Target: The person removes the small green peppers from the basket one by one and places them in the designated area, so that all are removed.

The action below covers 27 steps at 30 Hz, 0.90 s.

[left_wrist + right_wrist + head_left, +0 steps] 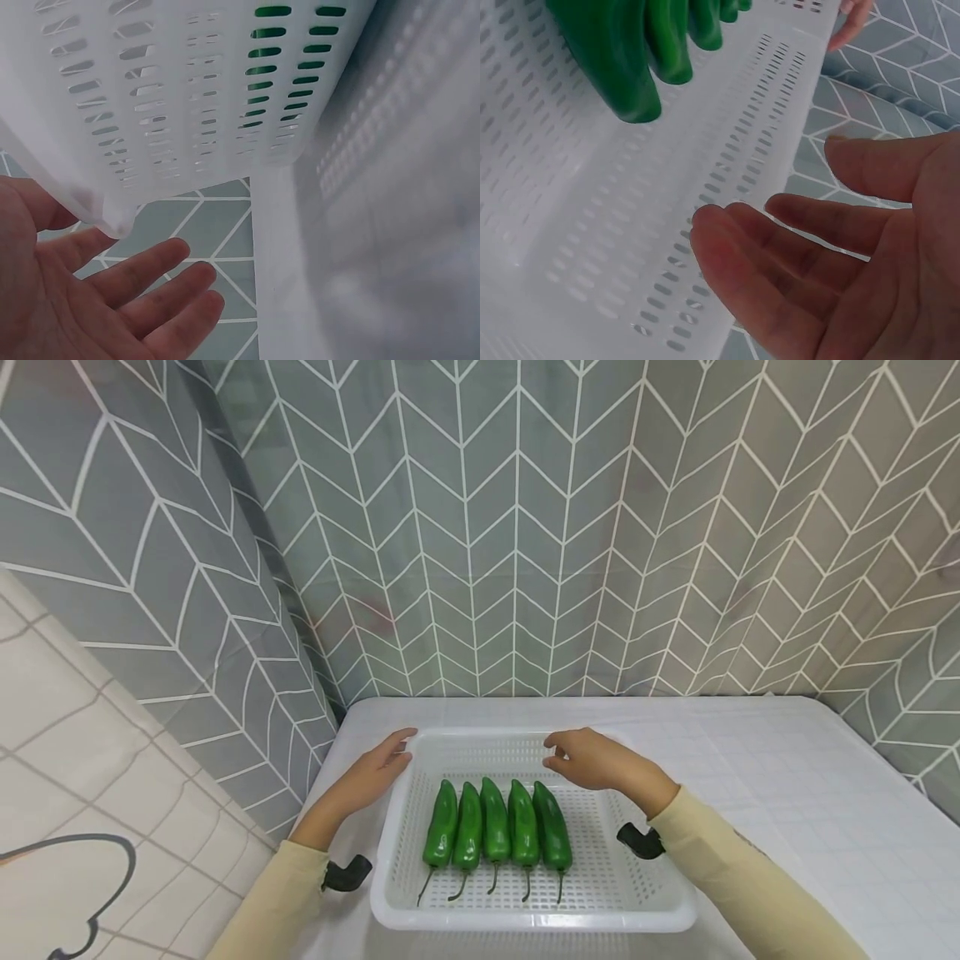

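Several green chili peppers (496, 827) lie side by side in a row in a white perforated plastic basket (534, 922), stems toward the near side. My left hand (372, 777) is at the basket's far left corner. In the left wrist view its fingers (142, 270) are spread and relaxed beside the rim; whether the thumb touches the rim is hard to tell. Over the right part of the basket my right hand (591, 758) hovers, past the peppers' tips. The right wrist view shows its fingers (735, 262) loosely bent with nothing between them.
The basket stands on a table with a white cloth (757, 777), which extends to the right. A grey curtain (487, 552) with white chevron lines hangs behind and at the left. Black camera mounts (347, 873) are on both wrists.
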Tool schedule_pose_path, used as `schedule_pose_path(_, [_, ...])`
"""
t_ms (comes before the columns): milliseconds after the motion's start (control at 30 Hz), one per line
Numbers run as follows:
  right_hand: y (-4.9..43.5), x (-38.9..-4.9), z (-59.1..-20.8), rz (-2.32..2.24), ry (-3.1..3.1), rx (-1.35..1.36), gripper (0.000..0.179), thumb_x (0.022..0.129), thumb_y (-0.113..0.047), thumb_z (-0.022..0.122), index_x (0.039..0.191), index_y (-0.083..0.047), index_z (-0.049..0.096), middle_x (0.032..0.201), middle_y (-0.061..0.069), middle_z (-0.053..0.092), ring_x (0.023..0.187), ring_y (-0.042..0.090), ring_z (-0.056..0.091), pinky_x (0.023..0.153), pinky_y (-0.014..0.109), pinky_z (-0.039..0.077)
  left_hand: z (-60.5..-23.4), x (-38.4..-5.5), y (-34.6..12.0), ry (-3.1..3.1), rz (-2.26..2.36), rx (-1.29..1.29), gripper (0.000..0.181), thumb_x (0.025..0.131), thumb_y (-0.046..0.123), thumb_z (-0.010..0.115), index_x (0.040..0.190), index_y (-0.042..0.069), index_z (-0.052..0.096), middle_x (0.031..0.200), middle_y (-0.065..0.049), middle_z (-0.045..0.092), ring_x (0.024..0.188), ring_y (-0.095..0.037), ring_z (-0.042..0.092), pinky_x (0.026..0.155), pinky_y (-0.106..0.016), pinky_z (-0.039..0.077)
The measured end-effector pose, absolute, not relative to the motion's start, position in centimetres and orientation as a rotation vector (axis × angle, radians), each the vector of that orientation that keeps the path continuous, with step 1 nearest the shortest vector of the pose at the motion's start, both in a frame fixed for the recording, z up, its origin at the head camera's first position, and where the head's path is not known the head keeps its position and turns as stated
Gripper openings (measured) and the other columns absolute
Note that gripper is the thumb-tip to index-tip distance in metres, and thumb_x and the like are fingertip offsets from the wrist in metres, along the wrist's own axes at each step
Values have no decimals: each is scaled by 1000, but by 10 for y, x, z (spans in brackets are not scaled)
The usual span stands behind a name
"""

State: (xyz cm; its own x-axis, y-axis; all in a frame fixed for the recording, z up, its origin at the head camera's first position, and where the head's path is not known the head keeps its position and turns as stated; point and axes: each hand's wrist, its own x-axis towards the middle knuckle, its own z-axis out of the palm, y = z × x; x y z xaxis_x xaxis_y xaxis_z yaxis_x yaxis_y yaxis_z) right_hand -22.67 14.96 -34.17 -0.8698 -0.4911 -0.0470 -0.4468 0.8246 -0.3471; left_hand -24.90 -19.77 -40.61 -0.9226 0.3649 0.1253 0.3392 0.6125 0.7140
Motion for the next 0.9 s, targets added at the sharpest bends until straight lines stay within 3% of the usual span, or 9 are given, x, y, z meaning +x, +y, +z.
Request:
schedule_pose_path(467, [143, -233, -354, -423, 2813, -772, 36, 88, -18, 55, 116, 4, 52, 100, 13, 60, 84, 21, 59, 72, 36, 46, -409, -250, -198, 2694, 1345, 592, 45, 95, 29, 41, 136, 17, 30, 124, -14, 46, 109, -27, 48, 87, -45, 39])
schedule_pose_path(900, [137, -235, -363, -354, 2778, -680, 32, 82, -17, 63, 108, 2, 59, 92, 9, 62, 81, 20, 59, 68, 34, 47, -409, -251, -196, 2628, 1392, 556, 44, 96, 27, 39, 137, 19, 26, 124, -11, 46, 101, -23, 53, 80, -42, 45])
